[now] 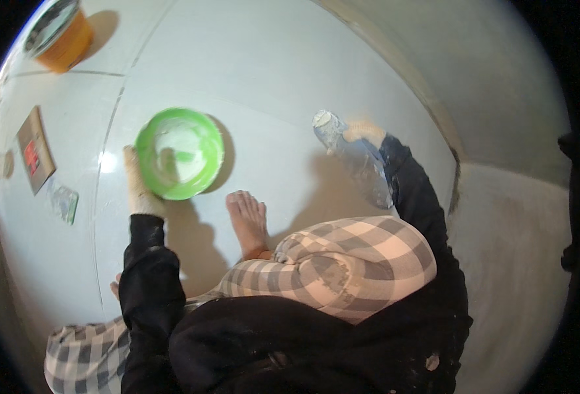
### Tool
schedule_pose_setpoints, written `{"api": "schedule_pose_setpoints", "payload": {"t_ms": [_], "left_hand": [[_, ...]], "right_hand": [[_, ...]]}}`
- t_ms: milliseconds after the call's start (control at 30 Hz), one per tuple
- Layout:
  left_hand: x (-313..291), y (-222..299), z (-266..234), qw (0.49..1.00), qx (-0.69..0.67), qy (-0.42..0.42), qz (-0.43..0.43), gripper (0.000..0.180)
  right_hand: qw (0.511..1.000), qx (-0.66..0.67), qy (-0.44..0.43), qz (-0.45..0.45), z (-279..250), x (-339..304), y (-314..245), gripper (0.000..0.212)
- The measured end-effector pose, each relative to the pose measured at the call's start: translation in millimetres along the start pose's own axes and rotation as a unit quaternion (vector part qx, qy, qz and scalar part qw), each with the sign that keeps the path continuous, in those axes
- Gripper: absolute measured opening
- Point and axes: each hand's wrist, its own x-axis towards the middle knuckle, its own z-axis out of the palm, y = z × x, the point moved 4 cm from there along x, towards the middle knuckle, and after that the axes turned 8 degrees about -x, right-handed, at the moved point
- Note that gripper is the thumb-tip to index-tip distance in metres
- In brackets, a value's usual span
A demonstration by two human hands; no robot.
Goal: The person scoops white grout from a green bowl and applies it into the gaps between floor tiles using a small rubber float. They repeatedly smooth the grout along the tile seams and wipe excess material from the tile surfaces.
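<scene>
My left hand [140, 187], in a cream knit glove, is closed on the left rim of a round green bowl [216, 148]. White paste [183, 134] is smeared over the bowl's inside, and its bottom shows through in places. To the right, my right hand [367, 131], gloved the same way, grips a clear plastic bag [370, 172]. A lump of white paste [326, 121] sits at the bag's far left end, and the rest of the bag hangs down beside my wrist. The right glove is slightly blurred, and some fingers are hidden.
An orange bucket [70, 43] stands at the far left on the pale tiled floor [237, 72]. A flat brown piece [36, 151] with a red mark and a small clear packet [65, 202] lie left of the bowl. Grey walls [487, 72] rise on the right. My bare foot [247, 223] is below the bowl.
</scene>
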Motion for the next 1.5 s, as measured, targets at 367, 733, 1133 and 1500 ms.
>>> {"api": "schedule_pose_setpoints", "payload": {"t_ms": [367,733,1133,1500], "left_hand": [[9,-13,2,0.988,0.078,0.134,0.021,0.071],[20,15,-15,0.999,-0.007,-0.028,0.025,0.072],[-3,17,-17,0.993,-0.032,0.003,-0.118,0.074],[-25,0,-6,0.985,-0.004,-0.062,-0.162,0.066]], "right_hand": [[0.633,-0.66,0.138,-0.38,206,69,-114,0.058],[0.907,-0.398,0.129,0.051,75,-70,54,0.064],[0.836,-0.478,0.201,0.18,-21,-11,131,0.056],[0.908,-0.391,-0.126,0.084,102,-10,25,0.078]]}}
